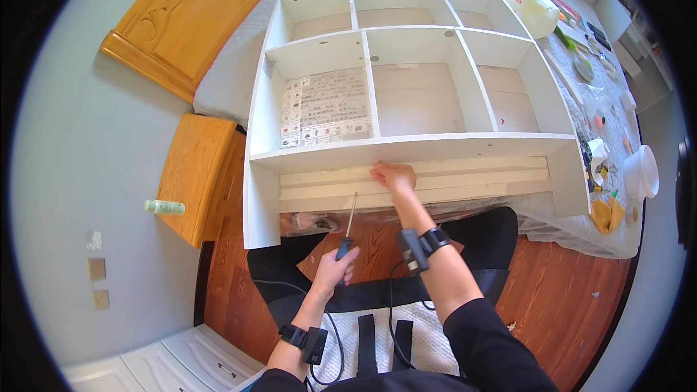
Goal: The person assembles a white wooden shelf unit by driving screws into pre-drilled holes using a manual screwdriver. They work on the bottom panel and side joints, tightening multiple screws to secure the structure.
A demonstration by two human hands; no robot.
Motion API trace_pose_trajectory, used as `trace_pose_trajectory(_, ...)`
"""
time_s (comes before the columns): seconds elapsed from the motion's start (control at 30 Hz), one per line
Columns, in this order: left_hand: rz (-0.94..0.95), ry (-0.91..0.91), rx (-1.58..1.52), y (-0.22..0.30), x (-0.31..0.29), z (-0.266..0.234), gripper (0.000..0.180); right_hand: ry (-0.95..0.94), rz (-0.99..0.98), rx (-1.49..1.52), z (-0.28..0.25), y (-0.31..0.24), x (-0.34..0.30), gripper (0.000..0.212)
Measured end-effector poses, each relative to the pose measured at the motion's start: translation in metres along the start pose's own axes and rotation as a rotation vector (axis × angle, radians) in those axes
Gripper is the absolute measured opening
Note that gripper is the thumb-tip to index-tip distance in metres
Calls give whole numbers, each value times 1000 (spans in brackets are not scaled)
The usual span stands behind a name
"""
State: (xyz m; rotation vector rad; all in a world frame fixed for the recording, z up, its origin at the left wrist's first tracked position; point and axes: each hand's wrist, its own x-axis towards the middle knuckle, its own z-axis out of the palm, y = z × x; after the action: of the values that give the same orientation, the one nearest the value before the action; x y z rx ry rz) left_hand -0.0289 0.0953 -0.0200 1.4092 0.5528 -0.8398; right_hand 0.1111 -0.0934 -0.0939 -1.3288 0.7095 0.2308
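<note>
Pale grey walls (87,138) and a reddish wooden floor (559,290) surround a mattress under clear plastic (613,242), which carries a white shelf unit (465,144) on its back. From the head view, the unit's near-left corner seems to jut past the mattress's near edge, over the person's legs.

Along the unit's near long side, the left hand (337,267) is wrapped round the handle of a screwdriver (345,245), shaft pointing away toward the near compartment. The right hand (396,176) is narrow, fingers bunched at the board closing that compartment's far side; whether they pinch a small fastener, I cannot tell.

With the tip aimed that way, a slip under pressure could scratch the board or jab the right fingers. Anything small let go there could drop to the floor. Hard pushing on the overhanging corner might tilt the unit, since the mattress likely gives. A slack black cable (392,312) could also snag.

Toward the mattress's right edge sit a white tub (640,173) and a tan cloth (607,212); by the unit's far-right corner, a pale jug (534,11). Off the left edge, a green bottle (165,207) lies on a wooden stand (190,174), below a carved headboard (189,14).
</note>
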Motion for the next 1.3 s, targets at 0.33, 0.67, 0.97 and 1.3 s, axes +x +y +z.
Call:
trace_pose_trajectory(0.33, -21, -2, -50, -2, 1, -8, 30, -334, 181, 716, -12, 15, 9, 22)
trace_pose_trajectory(0.67, -13, 17, -2, -4, -4, -15, 29, 168, -35, -235, 12, 1, -6, 22)
trace_pose_trajectory(0.97, -12, 10, -67, -9, -3, -18, 30, -190, 200, 668, -4, 10, 0, 22)
trace_pose_trajectory(1.3, 12, 47, -53, -5, -6, -25, 29, 297, -49, -21, 27, 23, 4, 28)
